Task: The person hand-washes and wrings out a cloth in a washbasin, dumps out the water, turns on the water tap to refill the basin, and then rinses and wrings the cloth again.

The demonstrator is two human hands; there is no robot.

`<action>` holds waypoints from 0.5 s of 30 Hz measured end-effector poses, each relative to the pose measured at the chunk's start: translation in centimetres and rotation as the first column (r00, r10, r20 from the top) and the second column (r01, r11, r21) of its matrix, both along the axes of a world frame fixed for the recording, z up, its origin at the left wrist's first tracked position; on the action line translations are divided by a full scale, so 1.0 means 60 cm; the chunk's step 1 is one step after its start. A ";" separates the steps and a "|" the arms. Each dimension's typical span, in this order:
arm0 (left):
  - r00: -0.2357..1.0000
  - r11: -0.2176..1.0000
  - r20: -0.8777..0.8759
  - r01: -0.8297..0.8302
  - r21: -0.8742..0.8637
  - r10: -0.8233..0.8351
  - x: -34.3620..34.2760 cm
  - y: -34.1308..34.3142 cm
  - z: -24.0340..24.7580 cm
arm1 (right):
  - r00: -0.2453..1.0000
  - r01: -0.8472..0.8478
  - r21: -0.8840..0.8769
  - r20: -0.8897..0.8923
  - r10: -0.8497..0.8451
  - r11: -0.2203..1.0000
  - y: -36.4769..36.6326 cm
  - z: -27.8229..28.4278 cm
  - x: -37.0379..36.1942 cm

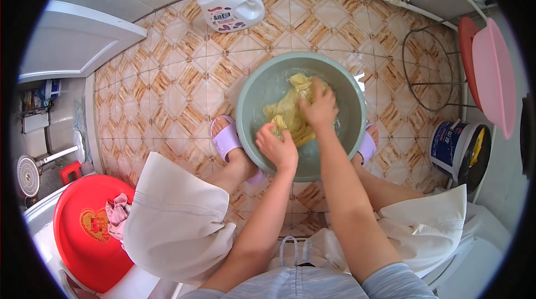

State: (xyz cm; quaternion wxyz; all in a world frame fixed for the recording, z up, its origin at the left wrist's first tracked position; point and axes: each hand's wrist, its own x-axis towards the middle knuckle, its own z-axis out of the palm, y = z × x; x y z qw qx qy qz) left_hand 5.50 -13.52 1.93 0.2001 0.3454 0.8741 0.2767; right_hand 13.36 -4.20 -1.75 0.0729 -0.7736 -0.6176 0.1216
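A round grey-green basin (245,126) stands on the floor between my feet, with water and a wet, crumpled yellow cloth (287,110) in it. My left hand (277,147) is at the basin's near left part, fingers curled on a raised fold of the cloth. Farther in and to the right, my right hand (319,106) lies over the cloth, its fingers bent round a bunch of it and slightly blurred. What lies under the right palm is hidden.
A white detergent bottle (229,6) stands beyond the basin. To the right are a wire rack (432,70), a pink basin (492,70) and a dark blue bucket (446,145). A red basin (78,243) with pink cloth (117,215) sits at lower left, below a white door (78,36).
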 end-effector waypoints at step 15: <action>-0.413 0.975 0.893 -0.196 0.101 -0.176 -0.094 -0.014 -0.105 | 0.713 -0.079 0.014 -0.698 0.067 0.997 -0.163 0.168 -0.085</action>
